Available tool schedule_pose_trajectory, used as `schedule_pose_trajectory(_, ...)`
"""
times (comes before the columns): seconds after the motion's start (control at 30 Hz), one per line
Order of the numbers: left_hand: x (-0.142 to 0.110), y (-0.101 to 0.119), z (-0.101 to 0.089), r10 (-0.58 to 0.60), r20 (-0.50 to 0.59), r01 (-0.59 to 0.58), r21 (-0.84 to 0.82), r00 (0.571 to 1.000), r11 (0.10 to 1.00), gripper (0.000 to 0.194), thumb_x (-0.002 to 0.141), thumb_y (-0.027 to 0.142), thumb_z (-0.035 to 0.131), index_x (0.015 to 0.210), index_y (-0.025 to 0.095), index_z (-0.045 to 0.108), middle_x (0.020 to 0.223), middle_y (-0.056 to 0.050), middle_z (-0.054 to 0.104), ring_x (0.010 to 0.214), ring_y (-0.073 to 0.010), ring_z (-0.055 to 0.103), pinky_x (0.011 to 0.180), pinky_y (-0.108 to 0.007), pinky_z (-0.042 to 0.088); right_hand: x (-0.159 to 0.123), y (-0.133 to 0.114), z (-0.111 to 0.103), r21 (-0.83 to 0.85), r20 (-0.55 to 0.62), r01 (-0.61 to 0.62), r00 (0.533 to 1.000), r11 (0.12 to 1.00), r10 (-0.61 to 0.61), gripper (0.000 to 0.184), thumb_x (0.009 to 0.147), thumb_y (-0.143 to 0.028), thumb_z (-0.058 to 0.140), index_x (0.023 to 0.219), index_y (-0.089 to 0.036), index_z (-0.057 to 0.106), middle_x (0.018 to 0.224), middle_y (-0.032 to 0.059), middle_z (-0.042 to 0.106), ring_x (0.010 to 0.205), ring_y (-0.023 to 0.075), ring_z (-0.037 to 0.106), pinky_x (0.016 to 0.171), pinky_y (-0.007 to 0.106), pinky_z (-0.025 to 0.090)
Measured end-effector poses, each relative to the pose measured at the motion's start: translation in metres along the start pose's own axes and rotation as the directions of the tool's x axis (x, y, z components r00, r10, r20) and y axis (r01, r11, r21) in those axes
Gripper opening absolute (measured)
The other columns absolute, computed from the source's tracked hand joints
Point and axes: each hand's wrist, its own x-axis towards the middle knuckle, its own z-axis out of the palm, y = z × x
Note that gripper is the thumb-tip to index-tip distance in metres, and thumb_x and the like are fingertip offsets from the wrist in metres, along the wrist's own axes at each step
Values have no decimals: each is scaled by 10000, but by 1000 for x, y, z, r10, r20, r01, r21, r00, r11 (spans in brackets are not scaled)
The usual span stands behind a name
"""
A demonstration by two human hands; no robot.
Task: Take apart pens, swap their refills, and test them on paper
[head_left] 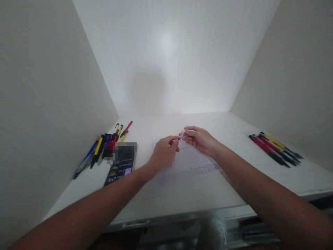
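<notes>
My left hand (164, 152) and my right hand (199, 138) meet above a white sheet of paper (187, 158) in the middle of the white table (203, 194). Both hands are closed in a pinch on a small, thin, pale object (182, 134) held between their fingertips; it looks like a slim pen part, but it is too small to name. The left hand is slightly blurred. The paper carries faint scribbled lines near its front edge.
A heap of blue, yellow, red and black pens (104, 147) lies at the left by the wall, beside a dark printed card (120, 166). Several red, yellow and black pens (274, 147) lie in a row at the right. White walls enclose three sides.
</notes>
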Motion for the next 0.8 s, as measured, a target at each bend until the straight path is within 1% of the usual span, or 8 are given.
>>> schedule_pose_trajectory(0.07, 6, -7, -13, 200, 15, -196, 303, 980, 933, 337, 977, 277, 385, 963, 171, 704, 855, -82, 705, 775, -196, 639, 791, -353, 513, 8, 0, -7, 17, -19, 0, 1000, 1000, 0, 95, 867, -75, 656, 877, -163, 619, 874, 116, 743, 677, 111, 673, 629, 195, 589)
schedule_pose_trajectory(0.1, 8, -10, -18, 232, 42, -229, 406, 972, 885, 351, 980, 272, 378, 974, 170, 714, 920, -97, 722, 856, -217, 647, 871, -387, 497, 12, 1, -11, 11, -39, 5, 999, 1000, -5, 100, 870, -67, 645, 872, -163, 614, 865, 115, 741, 680, 113, 676, 637, 202, 592)
schedule_pose_trajectory(0.27, 11, -19, -28, 141, 138, -197, 654, 980, 731, 414, 1008, 292, 315, 1154, 177, 685, 1157, -111, 712, 1059, -259, 642, 990, -439, 460, 24, 10, -30, -269, -175, 105, 972, 957, -156, 136, 872, -79, 624, 948, -180, 574, 794, 83, 735, 622, 132, 674, 601, 248, 572)
schedule_pose_trajectory(0.33, 12, -20, -32, 120, 140, -184, 708, 983, 682, 421, 1012, 308, 300, 1179, 190, 669, 1163, -104, 708, 1054, -258, 647, 978, -441, 468, 27, 12, -37, -458, -169, 183, 943, 870, -288, 155, 868, -115, 634, 1003, -178, 591, 782, 69, 732, 604, 146, 670, 594, 279, 563)
schedule_pose_trajectory(0.43, 12, -20, -36, 115, 123, -168, 745, 986, 645, 415, 1015, 322, 299, 1178, 198, 659, 1163, -104, 705, 1066, -252, 646, 973, -430, 473, 28, 12, -44, -688, -76, 298, 877, 662, -474, 216, 862, -193, 652, 1076, -164, 664, 741, 54, 725, 604, 161, 665, 628, 315, 553)
schedule_pose_trajectory(0.57, 8, -15, -35, 75, 134, -151, 769, 988, 621, 389, 1019, 311, 314, 1179, 213, 654, 1163, -98, 706, 1069, -263, 650, 947, -438, 485, 25, 10, -44, -791, 45, 403, 789, 461, -613, 322, 871, -251, 636, 1172, -170, 713, 773, 56, 734, 675, 172, 674, 704, 332, 546)
schedule_pose_trajectory(0.67, 2, -8, -31, 7, 133, -111, 795, 991, 596, 387, 1026, 291, 307, 1211, 230, 641, 1193, -91, 698, 1051, -290, 658, 889, -466, 507, 23, 8, -45, -831, 13, 359, 776, 424, -631, 350, 874, -274, 622, 1193, -158, 710, 805, 68, 742, 687, 177, 677, 729, 340, 541)
schedule_pose_trajectory(0.8, 0, -4, -26, -16, 143, -106, 803, 990, 587, 397, 1036, 259, 283, 1241, 200, 617, 1175, -113, 699, 1023, -288, 665, 869, -458, 510, 24, 5, -53, -912, -108, 182, 757, 367, -645, 378, 888, -286, 592, 1200, -105, 706, 839, 113, 748, 702, 206, 685, 766, 369, 536)
